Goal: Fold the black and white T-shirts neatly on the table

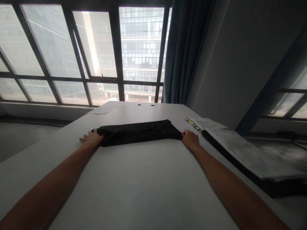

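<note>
A black folded garment [139, 132] lies across the white table [144, 179], stretched left to right. My left hand [92, 138] rests at its left end, fingers partly spread on the table and touching the cloth's corner. My right hand [190, 139] is closed on the garment's right corner, pinching the fabric. Both arms reach far forward over the table.
A stack of folded pale cloths on dark ones [249, 153] lies along the table's right edge. A sheet of paper [107, 107] sits at the far left of the table. Large windows [96, 54] and a blue curtain [184, 51] stand behind.
</note>
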Demonstrator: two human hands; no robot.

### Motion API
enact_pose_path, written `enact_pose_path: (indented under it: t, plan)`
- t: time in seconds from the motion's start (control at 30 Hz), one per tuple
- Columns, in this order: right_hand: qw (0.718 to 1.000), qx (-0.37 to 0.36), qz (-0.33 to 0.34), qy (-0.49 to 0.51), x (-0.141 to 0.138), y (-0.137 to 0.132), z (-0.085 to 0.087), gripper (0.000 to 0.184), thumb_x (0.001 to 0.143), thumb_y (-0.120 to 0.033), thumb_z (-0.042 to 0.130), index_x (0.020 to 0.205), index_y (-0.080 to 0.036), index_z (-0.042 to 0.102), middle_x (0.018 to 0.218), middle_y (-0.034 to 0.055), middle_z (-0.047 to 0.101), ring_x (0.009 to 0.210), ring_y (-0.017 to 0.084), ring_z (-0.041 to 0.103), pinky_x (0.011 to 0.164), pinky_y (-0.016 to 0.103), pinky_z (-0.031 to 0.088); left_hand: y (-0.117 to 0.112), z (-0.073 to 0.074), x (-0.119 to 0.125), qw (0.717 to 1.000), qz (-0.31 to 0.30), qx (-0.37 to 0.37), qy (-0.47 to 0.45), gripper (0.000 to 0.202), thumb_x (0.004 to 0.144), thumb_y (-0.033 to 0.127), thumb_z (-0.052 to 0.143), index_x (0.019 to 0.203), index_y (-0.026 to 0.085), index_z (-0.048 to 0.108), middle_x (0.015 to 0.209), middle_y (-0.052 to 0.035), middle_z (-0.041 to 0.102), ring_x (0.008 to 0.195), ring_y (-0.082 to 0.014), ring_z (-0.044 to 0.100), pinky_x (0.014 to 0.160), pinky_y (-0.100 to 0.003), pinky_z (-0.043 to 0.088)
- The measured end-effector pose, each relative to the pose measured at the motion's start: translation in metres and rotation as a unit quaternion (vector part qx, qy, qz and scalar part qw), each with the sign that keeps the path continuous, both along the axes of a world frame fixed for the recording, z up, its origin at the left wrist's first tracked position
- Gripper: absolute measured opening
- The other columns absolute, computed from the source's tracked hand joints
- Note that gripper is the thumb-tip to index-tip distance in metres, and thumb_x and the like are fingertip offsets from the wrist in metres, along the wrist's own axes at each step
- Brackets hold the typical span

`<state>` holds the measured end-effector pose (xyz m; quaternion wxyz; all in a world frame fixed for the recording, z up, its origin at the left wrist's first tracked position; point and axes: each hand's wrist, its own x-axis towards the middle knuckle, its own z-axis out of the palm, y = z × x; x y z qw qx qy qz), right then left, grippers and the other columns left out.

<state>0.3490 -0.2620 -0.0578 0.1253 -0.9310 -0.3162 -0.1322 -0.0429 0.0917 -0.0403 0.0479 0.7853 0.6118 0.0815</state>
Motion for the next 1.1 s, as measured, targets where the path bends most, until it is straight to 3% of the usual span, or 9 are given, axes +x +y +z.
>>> enact_pose_path:
  t: [0.1,0.23,0.37,0.5,0.6,0.7,0.8,0.9,1.1]
  plan:
    - [0.999,0.031,0.019,0.040,0.002,0.003,-0.002,0.033,0.097,-0.048,0.054,0.088,-0.019,0.067,0.107,0.0120,0.072,0.103,0.028,0.064,0.079,0.036,0.043,0.008,0.002,-0.006,0.999,0.000,0.031,-0.013,0.081,0.092,0.059,0.042,0.150,0.003,0.044,0.153,-0.0360,0.040,0.141,-0.0537,0.037,0.110,-0.071,0.025]
    - [0.992,0.080,0.029,0.098,0.001,0.010,-0.002,0.054,0.094,-0.067,0.047,0.069,-0.022,0.062,0.086,0.0094,0.072,0.089,0.026,0.066,0.077,0.034,0.045,0.002,0.003,0.004,0.981,-0.155,0.112,-0.021,0.079,0.092,0.054,0.048,0.156,0.009,0.036,0.161,-0.0273,0.035,0.147,-0.0451,0.033,0.115,-0.070,0.021]
    - [0.989,0.118,0.030,0.083,0.006,0.012,-0.005,0.028,0.089,-0.048,0.063,0.085,-0.022,0.068,0.095,0.0077,0.074,0.096,0.025,0.067,0.085,0.035,0.046,-0.005,0.001,0.018,0.925,-0.339,0.172,-0.021,0.083,0.083,0.034,0.060,0.159,0.019,0.032,0.166,-0.0153,0.031,0.153,-0.0367,0.025,0.121,-0.065,0.014]
    - [0.982,0.161,0.058,0.086,0.011,0.014,-0.009,0.037,0.081,-0.026,0.068,0.118,-0.020,0.067,0.108,0.0078,0.073,0.102,0.023,0.066,0.092,0.035,0.047,0.001,-0.001,0.022,0.882,-0.453,0.128,0.008,0.045,0.082,0.032,0.056,0.125,0.027,0.068,0.137,-0.0094,0.067,0.136,-0.0337,0.053,0.123,-0.062,0.008]
    - [0.965,0.204,0.102,0.130,0.015,0.017,-0.010,0.058,0.074,-0.013,0.066,0.132,-0.016,0.063,0.102,0.0060,0.073,0.092,0.020,0.067,0.088,0.031,0.050,0.007,0.001,0.019,0.886,-0.453,0.093,0.009,0.033,0.086,0.042,0.049,0.097,0.024,0.075,0.113,-0.0092,0.076,0.115,-0.0324,0.066,0.122,-0.061,0.016]
    - [0.938,0.238,0.127,0.218,0.018,0.018,-0.008,0.073,0.068,-0.008,0.065,0.140,-0.011,0.058,0.094,0.0040,0.072,0.081,0.017,0.066,0.079,0.028,0.052,0.005,0.006,0.018,0.918,-0.391,0.059,-0.017,0.053,0.094,0.052,0.033,0.092,0.021,0.075,0.107,-0.0127,0.077,0.109,-0.0337,0.069,0.118,-0.061,0.026]
    - [0.933,0.227,0.131,0.247,0.020,0.017,-0.006,0.060,0.074,-0.021,0.071,0.133,-0.010,0.066,0.090,0.0047,0.074,0.082,0.020,0.068,0.079,0.030,0.053,-0.006,0.014,0.020,0.947,-0.321,0.015,-0.013,0.073,0.096,0.062,0.018,0.097,0.019,0.077,0.110,-0.0162,0.076,0.113,-0.0376,0.068,0.114,-0.061,0.031]
    - [0.956,0.183,0.117,0.197,0.021,0.016,-0.005,0.044,0.081,-0.037,0.073,0.117,-0.012,0.076,0.097,0.0082,0.075,0.091,0.023,0.069,0.085,0.031,0.052,-0.017,0.016,0.022,0.948,-0.317,0.010,0.024,0.073,0.083,0.076,0.041,0.109,0.019,0.076,0.129,-0.0171,0.070,0.123,-0.0431,0.061,0.114,-0.065,0.029]
    - [0.980,0.084,0.096,0.154,0.019,0.016,-0.004,0.025,0.081,-0.030,0.073,0.101,-0.016,0.081,0.094,0.0083,0.077,0.092,0.022,0.071,0.081,0.027,0.050,-0.018,-0.001,0.008,0.939,-0.339,0.055,0.003,0.056,0.080,0.062,0.051,0.111,0.021,0.072,0.129,-0.0142,0.070,0.122,-0.0393,0.062,0.117,-0.064,0.026]
